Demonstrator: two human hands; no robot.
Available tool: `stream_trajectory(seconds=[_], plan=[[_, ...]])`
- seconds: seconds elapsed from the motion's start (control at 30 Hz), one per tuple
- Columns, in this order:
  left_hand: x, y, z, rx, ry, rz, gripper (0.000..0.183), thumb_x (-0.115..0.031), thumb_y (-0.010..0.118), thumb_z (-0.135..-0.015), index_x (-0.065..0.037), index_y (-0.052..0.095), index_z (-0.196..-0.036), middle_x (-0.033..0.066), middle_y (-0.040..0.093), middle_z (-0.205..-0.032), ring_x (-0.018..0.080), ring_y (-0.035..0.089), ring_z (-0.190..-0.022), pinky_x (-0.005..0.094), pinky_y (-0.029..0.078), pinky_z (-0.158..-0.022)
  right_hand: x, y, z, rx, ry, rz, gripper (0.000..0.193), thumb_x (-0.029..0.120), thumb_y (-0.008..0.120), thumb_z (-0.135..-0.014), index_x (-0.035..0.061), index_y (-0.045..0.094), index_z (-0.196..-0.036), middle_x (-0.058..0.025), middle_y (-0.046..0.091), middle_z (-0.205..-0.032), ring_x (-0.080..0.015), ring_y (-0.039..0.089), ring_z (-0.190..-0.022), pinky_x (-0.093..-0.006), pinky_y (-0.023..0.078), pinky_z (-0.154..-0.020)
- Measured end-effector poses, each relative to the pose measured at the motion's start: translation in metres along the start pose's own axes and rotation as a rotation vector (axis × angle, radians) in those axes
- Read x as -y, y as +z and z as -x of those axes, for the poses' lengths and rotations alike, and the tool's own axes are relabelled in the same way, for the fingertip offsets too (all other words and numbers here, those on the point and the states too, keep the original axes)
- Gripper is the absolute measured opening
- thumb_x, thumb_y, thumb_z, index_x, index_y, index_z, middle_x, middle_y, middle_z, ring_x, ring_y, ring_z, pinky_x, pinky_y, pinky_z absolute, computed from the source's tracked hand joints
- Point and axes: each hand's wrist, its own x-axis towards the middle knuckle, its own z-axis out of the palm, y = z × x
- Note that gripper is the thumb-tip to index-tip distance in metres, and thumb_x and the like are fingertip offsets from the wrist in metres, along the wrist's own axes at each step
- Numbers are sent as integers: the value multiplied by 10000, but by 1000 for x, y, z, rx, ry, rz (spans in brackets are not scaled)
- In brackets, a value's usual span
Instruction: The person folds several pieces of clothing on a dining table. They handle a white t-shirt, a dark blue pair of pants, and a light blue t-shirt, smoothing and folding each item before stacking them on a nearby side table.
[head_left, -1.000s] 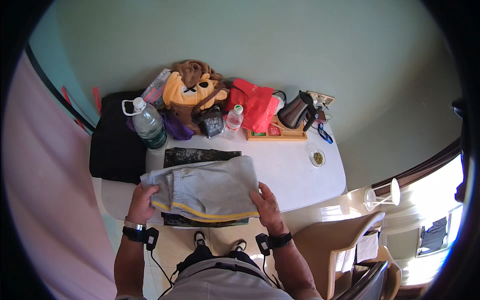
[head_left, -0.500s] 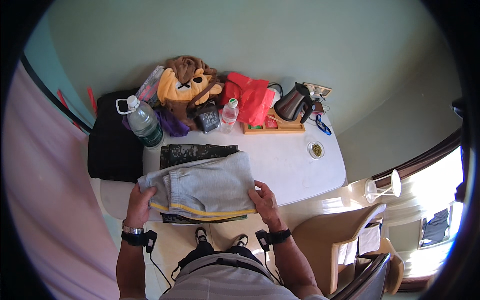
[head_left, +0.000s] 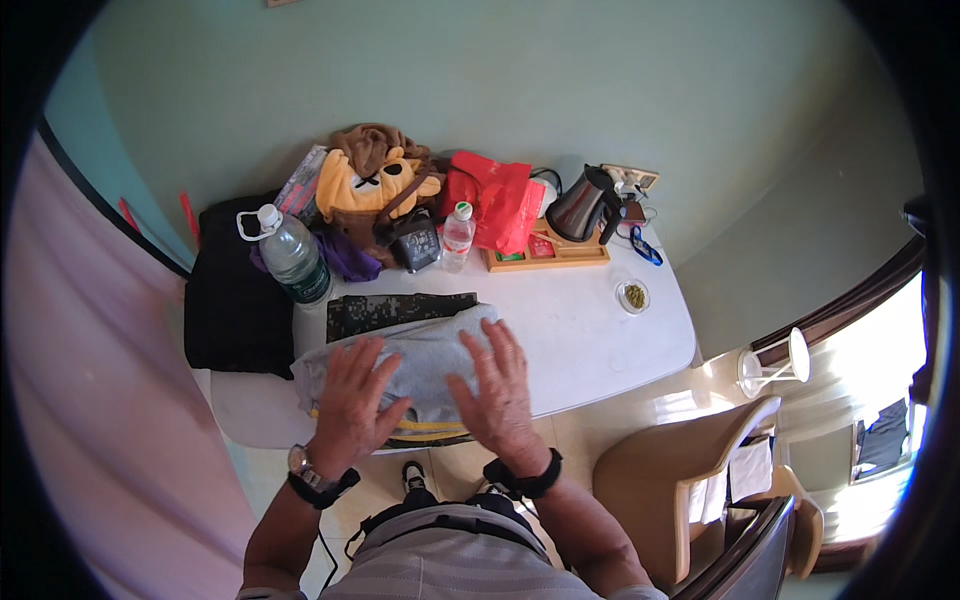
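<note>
Folded grey shorts or trousers (head_left: 430, 350) with a yellow stripe along the near edge lie on the white table's front edge. Beneath them is a folded camouflage garment (head_left: 385, 313), showing at the far side. My left hand (head_left: 350, 400) is spread over the left part of the grey garment, fingers apart. Over its right part hovers or rests my right hand (head_left: 497, 385), also spread, gripping nothing. Whether the palms press on the cloth is hard to tell. The middle of the garment shows between the hands.
A large water bottle (head_left: 293, 258) and black cloth bundle (head_left: 235, 300) stand at left. Behind are a plush bear bag (head_left: 370, 185), small bottle (head_left: 458, 238), red bag (head_left: 490, 200), wooden tray (head_left: 560, 260), kettle (head_left: 580, 205) and glass dish (head_left: 633, 296). A tan chair (head_left: 650, 460) is at right.
Both hands have let go of the grey garment's side edges and moved inward over its top, fingers now spread. The view has shifted slightly.
</note>
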Motion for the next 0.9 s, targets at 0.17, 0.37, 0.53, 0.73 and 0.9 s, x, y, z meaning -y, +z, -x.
stream_trajectory(seconds=[0.17,0.37,0.53,0.73,0.9], plan=[[16,47,25,111,-17,-122,672,-352,805,-876,-33,611,-1435,255,497,-1580,459,424,-1489,673,260,-1228,-15,61,34,199,42,77,642,347,743,-947,165,557,-1534,-209,445,-1620,-443,379,-1529,-614,281,-1238],[29,59,33,112,-46,-84,698,-341,840,-832,-53,618,-1428,226,512,-1569,444,432,-1484,675,274,-1221,-27,71,46,179,72,59,626,373,739,-951,179,575,-1524,-191,452,-1629,-426,386,-1530,-597,272,-1248],[30,60,32,96,-34,-90,703,-339,837,-814,-47,618,-1415,228,516,-1563,460,430,-1480,685,269,-1220,-24,69,44,177,78,67,618,387,737,-953,183,585,-1516,-180,459,-1634,-414,395,-1533,-591,293,-1246],[35,62,34,91,-19,-79,677,-347,793,-847,-31,598,-1413,240,497,-1577,470,418,-1482,689,259,-1229,-35,65,56,219,152,85,612,398,677,-998,168,542,-1549,-172,428,-1655,-399,352,-1559,-579,269,-1261],[37,62,39,96,-30,-113,672,-304,801,-840,-28,590,-1415,242,482,-1589,461,402,-1499,678,263,-1239,-54,52,85,111,421,36,577,346,642,-1025,145,530,-1554,-184,469,-1604,-416,375,-1526,-567,293,-1245]])
